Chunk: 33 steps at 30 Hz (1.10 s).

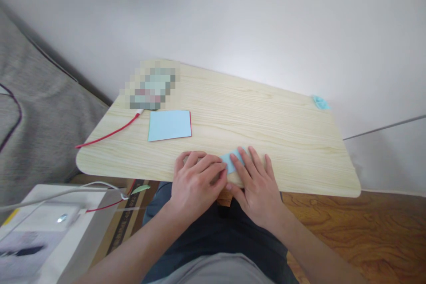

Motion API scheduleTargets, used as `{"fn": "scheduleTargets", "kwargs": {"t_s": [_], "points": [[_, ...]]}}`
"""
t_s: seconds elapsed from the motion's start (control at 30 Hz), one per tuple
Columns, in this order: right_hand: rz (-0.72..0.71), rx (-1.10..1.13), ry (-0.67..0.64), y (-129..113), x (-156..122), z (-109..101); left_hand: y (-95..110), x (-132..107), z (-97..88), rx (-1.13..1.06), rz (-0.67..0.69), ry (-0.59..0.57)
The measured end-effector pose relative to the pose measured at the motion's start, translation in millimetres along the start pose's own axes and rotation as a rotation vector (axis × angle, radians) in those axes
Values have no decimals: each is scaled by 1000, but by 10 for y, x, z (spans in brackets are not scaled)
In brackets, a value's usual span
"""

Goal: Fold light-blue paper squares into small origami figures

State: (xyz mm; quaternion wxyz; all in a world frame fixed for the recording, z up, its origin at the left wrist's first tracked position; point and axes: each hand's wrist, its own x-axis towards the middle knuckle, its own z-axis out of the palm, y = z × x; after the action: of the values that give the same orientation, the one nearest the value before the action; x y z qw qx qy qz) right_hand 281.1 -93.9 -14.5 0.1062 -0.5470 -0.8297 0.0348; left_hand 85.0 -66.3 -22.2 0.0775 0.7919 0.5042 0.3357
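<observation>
1. Resting spread fingers across a light blue paper strip, head view: right hand, unclenched, covering the strip's right part.
2. Left hand curled, thumb and fingertips at strip's left end; can't tell if pinching.
3. Strip lies at the near edge of the wood-grain table, between both hands.
4. Light blue paper stack farther left, near red cable; crumpled light blue piece at far right corner.
</observation>
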Motion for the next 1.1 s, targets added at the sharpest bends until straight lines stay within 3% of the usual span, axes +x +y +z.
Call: {"fn": "scheduleTargets", "kwargs": {"t_s": [0.17,0.67,1.1], "points": [[-11,-43,-50,30,-38,41,-5,-11,7,8,10,15],[-13,-16,60,74,-211,55,-25,-27,7,-18,42,27],[-6,-10,66,73,-202,69,-37,-45,11,-27,28,24]]}}
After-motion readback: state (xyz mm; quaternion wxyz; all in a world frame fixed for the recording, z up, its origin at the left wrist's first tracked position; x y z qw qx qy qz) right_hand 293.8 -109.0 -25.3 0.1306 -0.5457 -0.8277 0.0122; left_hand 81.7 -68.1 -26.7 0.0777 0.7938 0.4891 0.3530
